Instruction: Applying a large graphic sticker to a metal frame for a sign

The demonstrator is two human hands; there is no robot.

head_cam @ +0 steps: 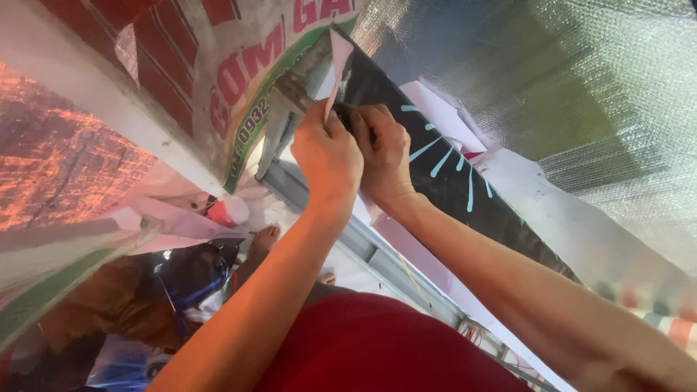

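Both my hands are raised side by side to the edge of a black sheet with light-blue strokes. My left hand pinches a thin white strip that stands up from the sheet's corner. My right hand touches the left one and grips the black sheet's edge with closed fingers. Just beyond the hands a grey metal frame bar runs behind the sheet. What lies under the fingers is hidden.
A white banner with red letters and a green border hangs left of the hands. Silver bubble foil covers the upper right. A grey metal rail runs below my arms. Another person in a dark cap crouches lower left, beside a bare foot.
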